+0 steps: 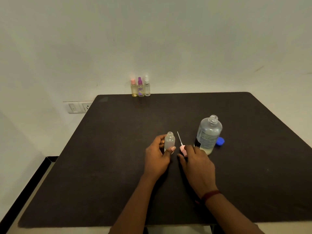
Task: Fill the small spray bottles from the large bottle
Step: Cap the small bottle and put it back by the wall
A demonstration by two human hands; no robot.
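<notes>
A small clear spray bottle (169, 141) stands uncapped near the middle of the dark table (104, 149). My left hand (157, 157) grips it from the left, thumb across its front. Just to its right lies a pink spray head (182, 149) with its thin dip tube pointing away from me. My right hand (196, 166) pinches that spray head. The large clear bottle (208, 134) stands open to the right, with a little pale liquid at its bottom. Its blue cap (220, 141) lies behind it on the right.
Three small spray bottles stand in a row at the table's far edge against the wall: one with a pink top (133, 88), one with a purple top (140, 88), one with a clear top (147, 86). A wall socket (79, 107) sits left of the table.
</notes>
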